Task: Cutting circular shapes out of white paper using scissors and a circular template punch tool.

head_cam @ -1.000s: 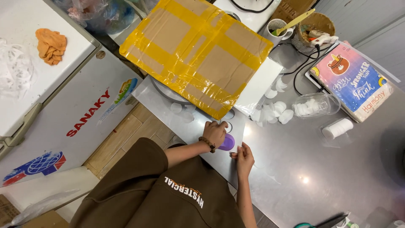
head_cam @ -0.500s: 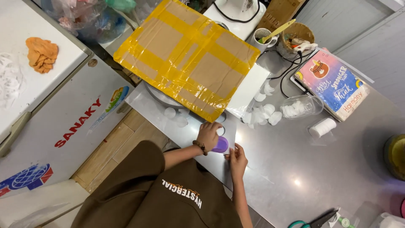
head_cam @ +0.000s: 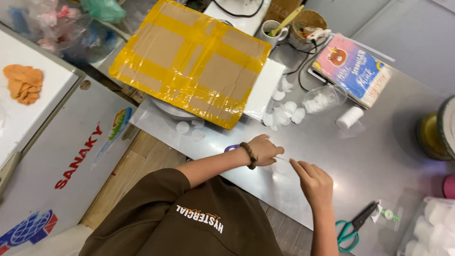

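My left hand (head_cam: pixel 265 150), with a dark bead bracelet on its wrist, rests on the steel table (head_cam: pixel 379 156) with its fingers closed on one end of a thin clear strip (head_cam: pixel 283 160). My right hand (head_cam: pixel 313 182) pinches the other end, a short way to the right. A purple ring-shaped thing (head_cam: pixel 231 148) peeks out beside my left wrist; most of it is hidden.
A cardboard sheet wrapped in yellow tape (head_cam: pixel 189 66) lies at the back. White round pads (head_cam: pixel 284 111), a tipped clear jar (head_cam: pixel 322 97), a small white cylinder (head_cam: pixel 350 117) and a colourful book (head_cam: pixel 353 71) lie beyond my hands. Green-handled scissors (head_cam: pixel 353 227) lie front right. A white chest freezer (head_cam: pixel 61 156) stands left.
My hands have drawn apart, with the clear strip now stretched between them. The purple thing, earlier between the hands, now shows only beside my left wrist. The view has shifted.
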